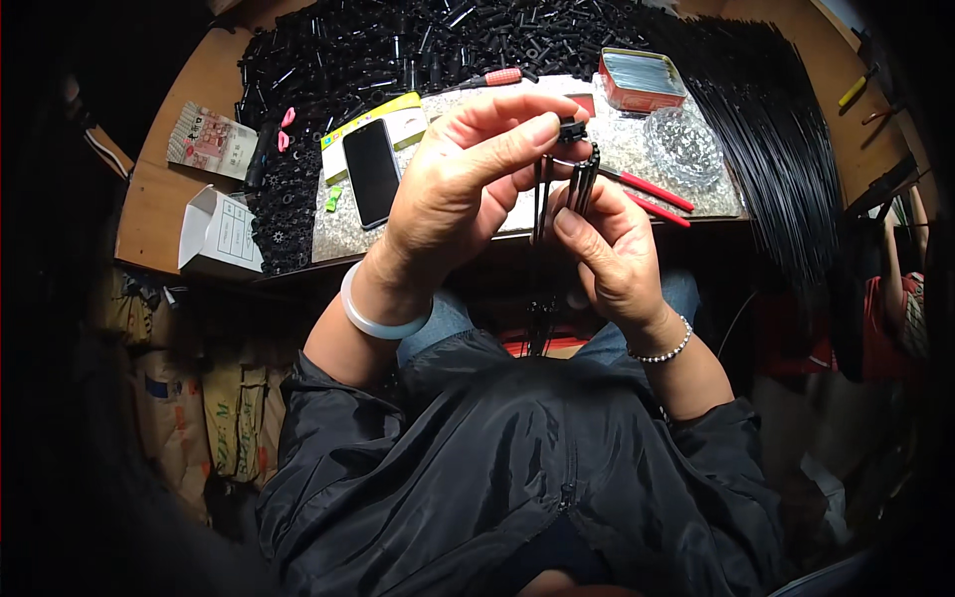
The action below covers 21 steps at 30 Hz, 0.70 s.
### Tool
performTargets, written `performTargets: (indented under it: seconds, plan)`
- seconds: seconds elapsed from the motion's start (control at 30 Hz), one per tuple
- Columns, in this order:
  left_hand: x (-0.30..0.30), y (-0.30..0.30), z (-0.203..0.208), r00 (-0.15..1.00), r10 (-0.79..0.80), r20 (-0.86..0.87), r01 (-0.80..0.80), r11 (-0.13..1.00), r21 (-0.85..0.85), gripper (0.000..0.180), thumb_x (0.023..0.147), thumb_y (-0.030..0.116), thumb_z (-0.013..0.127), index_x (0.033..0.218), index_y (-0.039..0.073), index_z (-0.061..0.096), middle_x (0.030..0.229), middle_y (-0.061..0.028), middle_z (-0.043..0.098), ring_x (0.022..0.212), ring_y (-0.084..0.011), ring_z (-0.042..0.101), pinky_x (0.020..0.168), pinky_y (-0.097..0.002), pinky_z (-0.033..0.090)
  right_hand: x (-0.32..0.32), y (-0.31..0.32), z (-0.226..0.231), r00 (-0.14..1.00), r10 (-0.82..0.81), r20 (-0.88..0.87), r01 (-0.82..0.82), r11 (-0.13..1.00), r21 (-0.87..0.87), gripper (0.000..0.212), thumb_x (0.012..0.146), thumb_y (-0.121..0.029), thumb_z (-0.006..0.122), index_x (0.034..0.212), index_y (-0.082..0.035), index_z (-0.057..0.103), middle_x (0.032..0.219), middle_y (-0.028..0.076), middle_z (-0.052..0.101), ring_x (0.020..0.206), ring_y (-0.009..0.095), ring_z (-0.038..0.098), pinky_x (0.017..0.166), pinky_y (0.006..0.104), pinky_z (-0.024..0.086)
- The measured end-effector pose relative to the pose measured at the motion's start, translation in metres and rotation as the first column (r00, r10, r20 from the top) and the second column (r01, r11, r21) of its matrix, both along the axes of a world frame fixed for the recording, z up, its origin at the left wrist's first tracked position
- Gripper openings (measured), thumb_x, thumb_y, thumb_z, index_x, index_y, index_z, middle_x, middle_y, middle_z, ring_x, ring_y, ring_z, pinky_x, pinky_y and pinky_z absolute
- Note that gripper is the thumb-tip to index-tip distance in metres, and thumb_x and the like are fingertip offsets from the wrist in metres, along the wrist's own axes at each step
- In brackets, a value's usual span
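In front of me, above the near edge of the table, both hands are raised close together. My left hand point(476, 164) pinches a small black plastic part point(570, 130) between thumb and fingers. My right hand point(617, 244) is closed on several thin black rods point(583, 184), whose upper ends come up just under the black part. More thin rods hang down below the hands toward my lap. Whether the rods sit inside the black part cannot be made out. Pliers with red handles point(652, 193) lie on the table just behind my right hand.
A large heap of black plastic parts point(398, 50) covers the back of the table. Long black rods point(766, 129) lie bundled at the right. Around the hands are a phone point(370, 174), a glass ashtray point(682, 147), a tin point(642, 80), a screwdriver point(497, 77) and a white box point(214, 234).
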<state>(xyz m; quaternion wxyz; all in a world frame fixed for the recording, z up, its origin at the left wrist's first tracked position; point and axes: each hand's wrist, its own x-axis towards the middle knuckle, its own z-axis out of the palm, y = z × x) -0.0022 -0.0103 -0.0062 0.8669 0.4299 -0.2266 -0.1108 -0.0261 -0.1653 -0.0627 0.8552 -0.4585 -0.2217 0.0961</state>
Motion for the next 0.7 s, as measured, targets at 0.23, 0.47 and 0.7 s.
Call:
performTargets:
  seconds: [0.23,0.47,0.7]
  plan:
    - [-0.002,-0.003,0.001,1.0,0.014,0.021,-0.014,1.0,0.019,0.025,0.092,0.008,0.051,0.114,-0.003,0.056,0.114,-0.0176,0.058,0.093,-0.0174,0.062,0.083,-0.0289,0.053,-0.001,-0.001,-0.004,1.0,0.016,-0.016,-0.016,1.0,0.013,0.012,0.089,-0.007,0.059,0.099,-0.002,0.056,0.084,-0.002,0.057,0.077,0.003,0.05,0.071,0.0194,0.042]
    - [-0.003,0.002,-0.004,0.996,0.077,0.045,-0.08,0.995,0.061,0.025,0.09,0.005,0.054,0.113,-0.003,0.057,0.121,-0.019,0.054,0.096,-0.0176,0.062,0.085,-0.0289,0.051,-0.002,0.003,-0.006,1.0,-0.002,-0.009,0.002,1.0,-0.01,0.013,0.09,-0.012,0.057,0.097,-0.002,0.052,0.085,0.003,0.055,0.077,0.01,0.053,0.072,0.0244,0.045]
    - [-0.006,0.002,-0.007,0.977,0.124,0.172,-0.153,0.974,0.168,0.03,0.08,-0.005,0.061,0.11,-0.005,0.058,0.129,-0.022,0.048,0.103,-0.0198,0.059,0.09,-0.0306,0.048,-0.001,0.002,-0.007,0.998,0.027,-0.051,-0.025,0.999,0.029,0.013,0.087,-0.004,0.059,0.1,-0.002,0.058,0.086,0.0,0.058,0.078,0.005,0.053,0.072,0.0205,0.044]
